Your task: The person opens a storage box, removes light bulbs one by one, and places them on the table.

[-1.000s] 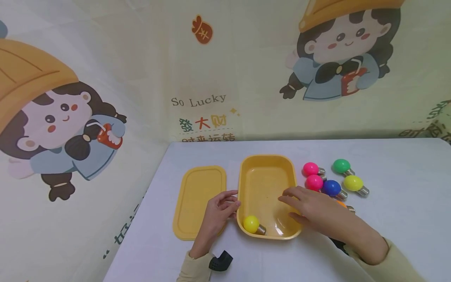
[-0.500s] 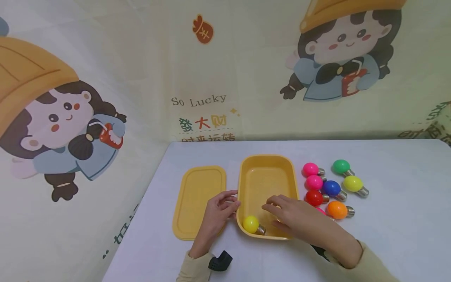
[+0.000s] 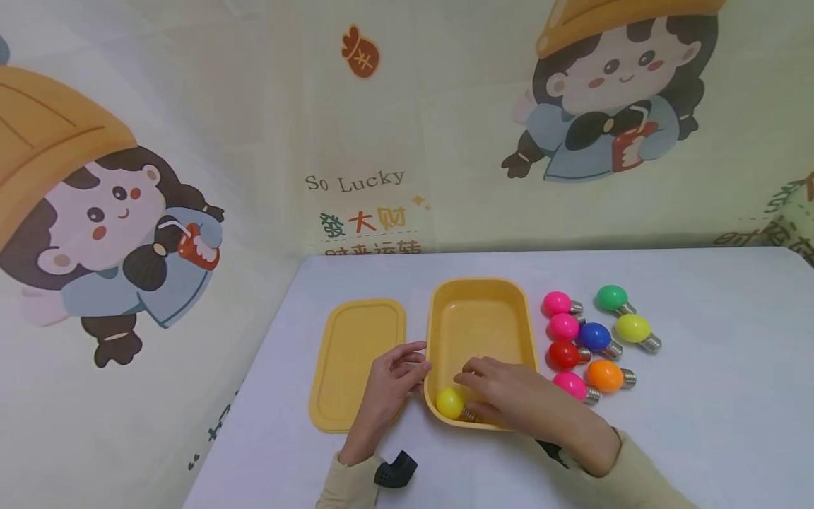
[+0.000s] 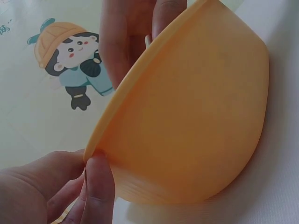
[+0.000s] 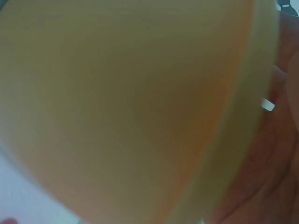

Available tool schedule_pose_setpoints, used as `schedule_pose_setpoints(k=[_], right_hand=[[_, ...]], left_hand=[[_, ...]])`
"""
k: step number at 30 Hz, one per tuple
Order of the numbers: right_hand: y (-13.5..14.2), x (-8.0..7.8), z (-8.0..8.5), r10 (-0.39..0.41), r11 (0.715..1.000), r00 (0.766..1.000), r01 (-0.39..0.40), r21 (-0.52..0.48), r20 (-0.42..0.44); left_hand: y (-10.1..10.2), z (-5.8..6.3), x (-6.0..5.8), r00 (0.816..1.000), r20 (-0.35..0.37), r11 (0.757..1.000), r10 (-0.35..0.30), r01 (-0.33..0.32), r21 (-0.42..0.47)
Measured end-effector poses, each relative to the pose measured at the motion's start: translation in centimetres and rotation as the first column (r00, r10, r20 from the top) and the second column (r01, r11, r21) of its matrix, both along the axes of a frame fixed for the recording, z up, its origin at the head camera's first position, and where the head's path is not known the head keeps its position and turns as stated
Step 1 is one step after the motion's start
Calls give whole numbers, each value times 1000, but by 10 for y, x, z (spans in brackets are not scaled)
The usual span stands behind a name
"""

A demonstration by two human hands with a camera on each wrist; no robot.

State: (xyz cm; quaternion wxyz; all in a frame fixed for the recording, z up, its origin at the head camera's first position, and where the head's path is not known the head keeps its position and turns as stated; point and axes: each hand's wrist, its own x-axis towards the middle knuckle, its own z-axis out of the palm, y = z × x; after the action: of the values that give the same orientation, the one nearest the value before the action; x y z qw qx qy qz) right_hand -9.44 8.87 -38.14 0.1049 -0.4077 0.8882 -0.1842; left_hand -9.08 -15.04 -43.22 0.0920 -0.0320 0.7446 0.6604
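Observation:
In the head view a yellow bulb (image 3: 450,403) with a metal screw base lies in the near left corner of a yellow plastic box (image 3: 482,281). My right hand (image 3: 509,392) is over the box, fingers bent downward and apart; its thumb is beside the bulb's screw base. I see nothing held in it, though the space under the palm is hidden. My left hand (image 3: 393,378) touches the box's left rim with fingertips and thumb. In the left wrist view, its fingers (image 4: 99,182) rest against the outer wall just under the rim. The right wrist view is mostly blurred box wall (image 5: 121,102).
Right of the box lie several bulbs, among them a red bulb (image 3: 563,355), a blue bulb (image 3: 594,336), an orange bulb (image 3: 604,376) and a green bulb (image 3: 612,297). A flat yellow lid (image 3: 343,353) lies left of the box on the white table (image 3: 718,396).
My right hand has moved left and slightly down across the box, toward the yellow bulb, uncovering the red, orange and pink bulbs at the right. The left hand has stayed at the rim.

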Motion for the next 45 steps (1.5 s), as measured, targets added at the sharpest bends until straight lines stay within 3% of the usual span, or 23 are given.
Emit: schedule_pose_setpoints(k=[29, 37, 45], right_hand=[[-26, -2, -13, 26, 997, 999, -29, 69, 41], [-25, -5, -16, 36, 999, 995, -39, 29, 95], [-25, -6, -18, 73, 997, 995, -74, 7, 67]], left_hand=[[0, -2, -1, 1000, -13, 1000, 0, 0, 4], [-1, -2, -1, 1000, -11, 1000, 4, -4, 4], [0, -2, -1, 1000, -17, 1000, -2, 2, 10]])
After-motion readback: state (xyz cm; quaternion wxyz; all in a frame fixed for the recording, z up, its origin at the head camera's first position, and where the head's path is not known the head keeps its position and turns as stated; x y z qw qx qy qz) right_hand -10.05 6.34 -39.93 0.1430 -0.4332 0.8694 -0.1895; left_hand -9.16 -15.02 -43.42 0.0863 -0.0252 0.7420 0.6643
